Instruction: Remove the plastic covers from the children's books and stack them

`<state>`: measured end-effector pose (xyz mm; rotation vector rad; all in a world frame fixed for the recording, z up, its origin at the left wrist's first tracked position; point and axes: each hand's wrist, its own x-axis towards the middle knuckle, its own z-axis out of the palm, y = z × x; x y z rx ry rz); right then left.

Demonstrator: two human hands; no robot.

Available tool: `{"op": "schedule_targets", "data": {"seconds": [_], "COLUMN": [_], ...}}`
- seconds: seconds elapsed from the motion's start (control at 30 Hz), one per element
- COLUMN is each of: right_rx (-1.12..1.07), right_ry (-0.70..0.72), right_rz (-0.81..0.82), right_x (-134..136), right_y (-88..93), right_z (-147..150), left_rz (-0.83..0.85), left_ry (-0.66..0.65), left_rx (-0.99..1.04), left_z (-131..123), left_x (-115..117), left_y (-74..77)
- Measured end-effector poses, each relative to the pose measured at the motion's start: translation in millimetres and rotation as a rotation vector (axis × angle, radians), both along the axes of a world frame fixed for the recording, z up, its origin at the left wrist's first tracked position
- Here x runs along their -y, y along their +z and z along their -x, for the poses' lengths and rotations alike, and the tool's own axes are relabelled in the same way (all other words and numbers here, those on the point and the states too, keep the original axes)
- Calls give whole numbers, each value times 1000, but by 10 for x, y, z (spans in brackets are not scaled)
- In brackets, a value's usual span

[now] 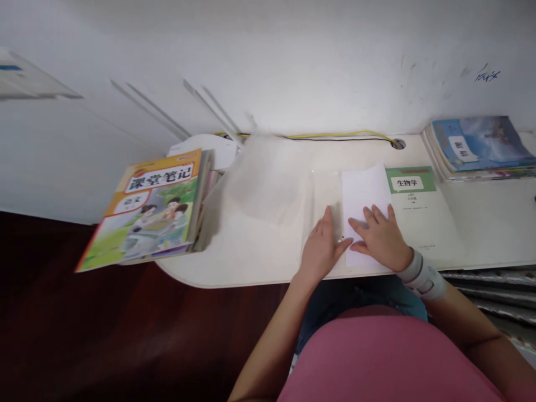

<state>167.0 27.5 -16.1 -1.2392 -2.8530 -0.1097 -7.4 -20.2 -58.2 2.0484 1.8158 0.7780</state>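
An open book lies in front of me, its green-and-white back or front cover (422, 215) spread to the right and a white inner page (363, 192) to its left. A clear plastic book cover (268, 181) extends leftward from the book over the desk. My left hand (321, 248) rests on the plastic beside the page's left edge, fingers extended and thumb pointing toward the page. My right hand (382, 237) lies with spread fingers on the white page, near the fold. A grey band (422, 276) circles the right wrist.
A stack of books with a colourful top cover (159, 209) overhangs the desk's left end. Another stack with a blue cover (481, 142) sits at the back right. Yellow and black cables (335, 135) run along the wall to a hole (398, 144) in the white desk (251, 259).
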Motion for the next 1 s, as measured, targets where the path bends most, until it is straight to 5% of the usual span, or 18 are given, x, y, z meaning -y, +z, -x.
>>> {"op": "schedule_targets", "data": {"seconds": [0.7,1.0], "right_rx": [9,37], "right_ry": [-76,26], "right_rz": [-50,-70], "right_x": [89,269], "right_y": [-54,-15], "right_z": [147,130], "left_rz": [-125,-148], "left_ry": [-17,-114], "left_rx": [59,-163], "left_z": [2,-22], "left_x": [68,21], "left_y": [44,8]}}
